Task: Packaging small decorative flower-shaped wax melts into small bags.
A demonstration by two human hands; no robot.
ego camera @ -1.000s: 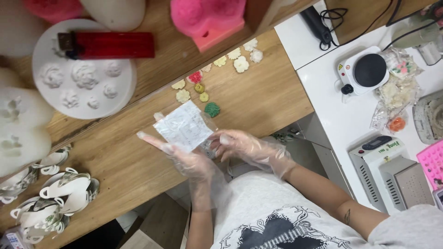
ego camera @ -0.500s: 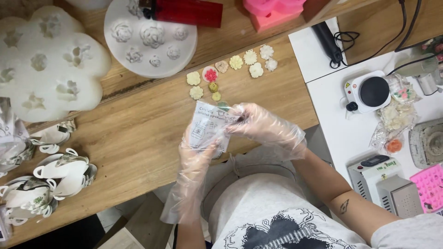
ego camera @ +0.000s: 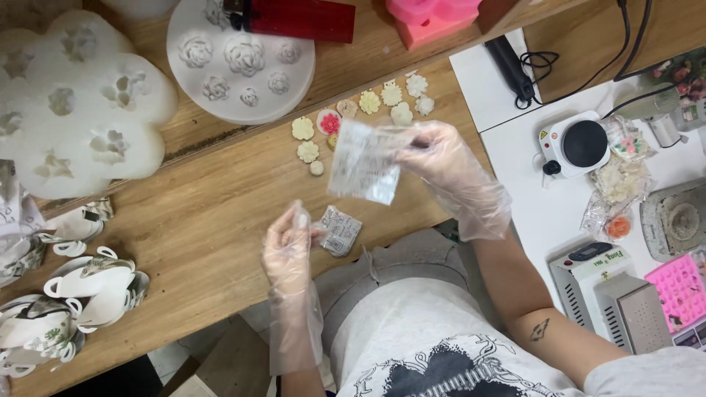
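Head view, looking down on a wooden bench (ego camera: 220, 198) with a white side table (ego camera: 544, 213) at 3 o'clock. Both hands wear loose clear plastic gloves.

Right hand (ego camera: 448, 173): raised above the bench just right of centre, fingers closed in a pinch on the right edge of a clear plastic sachet (ego camera: 365, 163), which hangs flat and slightly tilted toward 9 o'clock of the hand. The sachet partly covers a scatter of small cast flower pieces (ego camera: 390, 99), cream with one pink, lying on the bench at 12 o'clock of it.

Left hand (ego camera: 288, 242): lower, at about 7 o'clock of the sachet and well apart from the right hand. Its fingertips pinch a small crumpled printed packet (ego camera: 340, 231), which juts toward 3 o'clock over the bench edge; whether the packet is sealed or torn cannot be made out at this sharpness.

Surroundings: a round white flower mould (ego camera: 239, 66) at 12 o'clock of the left hand, with a red rectangular box (ego camera: 301, 18) resting across its far rim; a larger lobed white mould (ego camera: 73, 117) at 10 o'clock; a pink silicone mould block (ego camera: 434, 18) at the top edge. White shaped pieces with dark trim (ego camera: 81, 287) lie heaped at 9 o'clock. On the side table stand a small white hotplate with a black disc (ego camera: 577, 143), bags of small decorations (ego camera: 621, 180), a grey boxed appliance (ego camera: 610, 290), and a pink gridded tray (ego camera: 680, 290).
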